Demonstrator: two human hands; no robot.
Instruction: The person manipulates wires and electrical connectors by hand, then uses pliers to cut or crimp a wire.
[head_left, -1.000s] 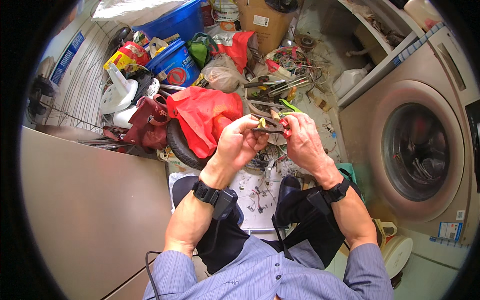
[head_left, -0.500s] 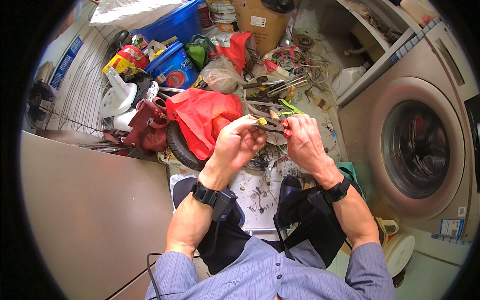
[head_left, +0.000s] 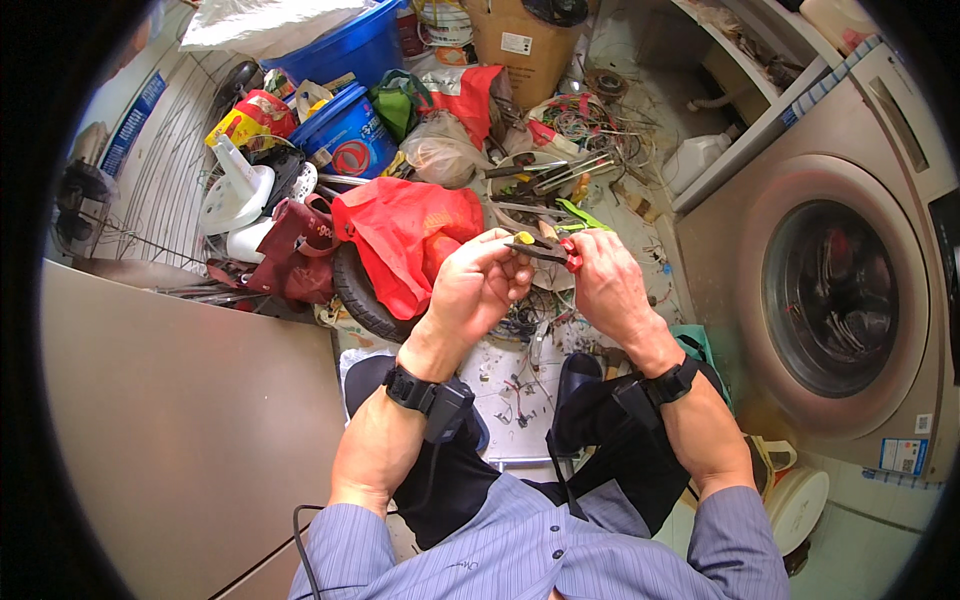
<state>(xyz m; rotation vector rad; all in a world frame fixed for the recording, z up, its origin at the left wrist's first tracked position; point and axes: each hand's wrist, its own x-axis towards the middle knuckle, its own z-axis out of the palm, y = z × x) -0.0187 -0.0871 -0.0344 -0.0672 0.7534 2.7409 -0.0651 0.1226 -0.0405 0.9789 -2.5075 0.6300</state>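
Note:
Red-handled pliers [head_left: 544, 250] with dark jaws are gripped in my right hand [head_left: 607, 280], whose fingers are wrapped round the handles. The jaws point left, toward my left hand [head_left: 480, 274]. Between its thumb and fingertips my left hand pinches a small piece with a yellow end [head_left: 524, 238]. That yellow end lies right at the plier jaws; whether they bite on it I cannot tell. Most of the small piece is hidden by my fingers. Both hands are raised above the littered floor, in front of a red bag [head_left: 405, 240].
A front-loading washing machine [head_left: 832, 300] stands at the right, a flat beige panel [head_left: 190, 400] at the left. Behind my hands are a black tyre [head_left: 362, 295], a blue bucket [head_left: 350, 135], a cardboard box [head_left: 520, 50] and tangled wires [head_left: 585, 125]. Wire scraps [head_left: 518, 395] lie between my feet.
The plier jaws have shifted and tilted slightly beside the yellow end. My right forearm has moved a little to the left; my left hand has hardly moved.

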